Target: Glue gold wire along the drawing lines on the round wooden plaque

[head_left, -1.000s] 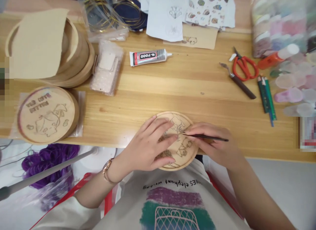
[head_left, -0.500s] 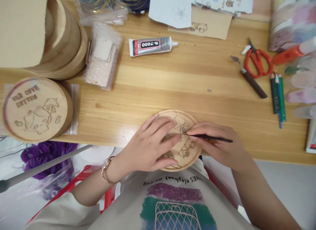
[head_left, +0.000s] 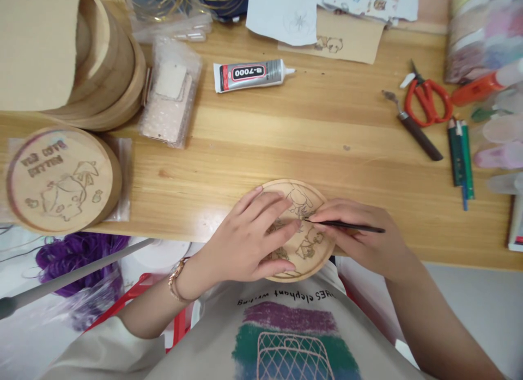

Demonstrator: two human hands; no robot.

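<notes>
At the table edge [head_left: 163, 237], hands [head_left: 245, 238] press a wooden disc [head_left: 300, 197], pinch a thin tool [head_left: 351, 226].

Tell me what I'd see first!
First comes the round wooden disc on the table, with the left hand pressed on it and the right hand holding a thin black stick over it. Red scissors lie to the right, and a purple bundle sits below the table at left.
</notes>
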